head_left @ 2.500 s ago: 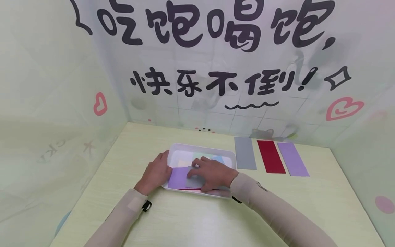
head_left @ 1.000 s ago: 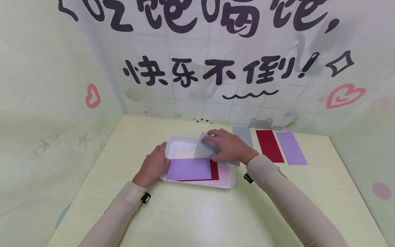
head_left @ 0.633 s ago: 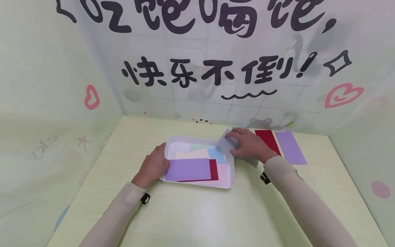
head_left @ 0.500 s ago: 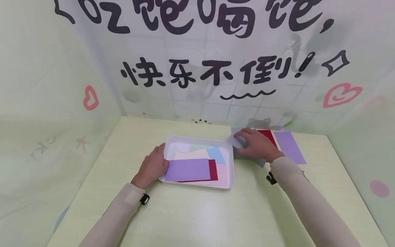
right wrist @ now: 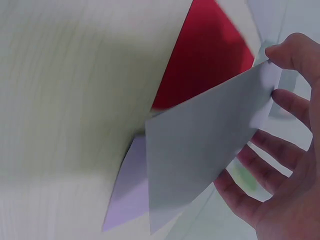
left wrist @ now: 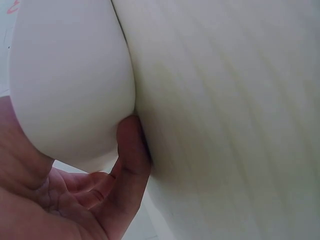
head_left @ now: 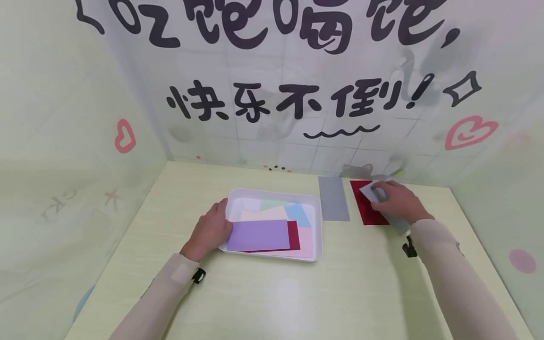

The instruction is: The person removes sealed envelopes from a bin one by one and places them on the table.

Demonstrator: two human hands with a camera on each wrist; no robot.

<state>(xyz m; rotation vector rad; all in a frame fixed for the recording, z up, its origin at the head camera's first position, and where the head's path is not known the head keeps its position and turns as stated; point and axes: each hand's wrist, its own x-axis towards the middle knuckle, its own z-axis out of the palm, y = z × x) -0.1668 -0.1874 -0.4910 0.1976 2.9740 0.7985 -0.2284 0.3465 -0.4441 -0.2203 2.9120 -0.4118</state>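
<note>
A grey paper card (right wrist: 200, 145) is pinched between the thumb and fingers of my right hand (head_left: 401, 203), tilted above the table. Beneath it lie a red card (head_left: 365, 208) and, mostly covered in the head view, a purple card (right wrist: 129, 187). My left hand (head_left: 209, 229) grips the left end of a white tray (head_left: 272, 194), and its fingers curl round the tray's wall in the left wrist view. Inside the tray, a purple card (head_left: 258, 234) overlaps a red one (head_left: 293, 234), with pink, blue, cream and green cards around and under them.
Another grey card (head_left: 334, 198) lies flat between the tray and the red card on the table (head_left: 272, 297). Printed plastic sheets (head_left: 272, 156) stand up along the back and both sides.
My right hand has lifted the grey card out of the tray and carried it right, past the flat grey card, to above the red and purple ones. My left hand keeps its hold.
</note>
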